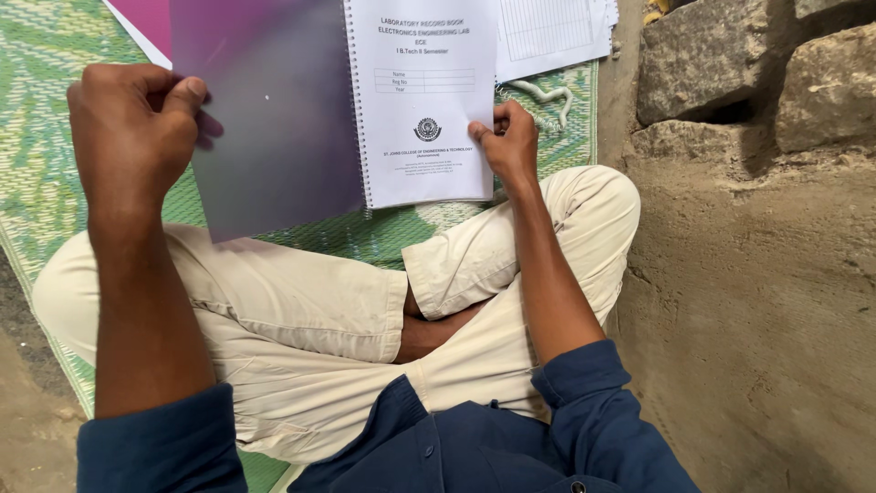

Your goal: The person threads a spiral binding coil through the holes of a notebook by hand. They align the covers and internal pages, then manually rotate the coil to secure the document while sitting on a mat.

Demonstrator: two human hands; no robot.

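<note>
Spiral-bound record book (422, 110) is in front of you at 12 o'clock, above your crossed legs, with its translucent purple cover (269, 110) swung open toward 10 o'clock. Your left hand (132, 128) is closed on the outer edge of this cover: the thumb presses on top and the other fingers are curled behind. Your right hand (507, 141) pinches the lower right corner of the white title page (429, 155), thumb on the paper, fingers underneath.

I think the cover could crease or strain at the wire spiral (358, 100) if you pull it further back, because it already bends under your thumb. The thin title page could also tear at its punched holes if your right hand pulls sideways.

Further out, at 1 o'clock, loose white sheets (552, 36) lie on the green woven mat (36, 110), and a pink folder (146, 23) shows at 11 o'clock. At 2 o'clock a rough stone wall (730, 64) is near your right knee.
</note>
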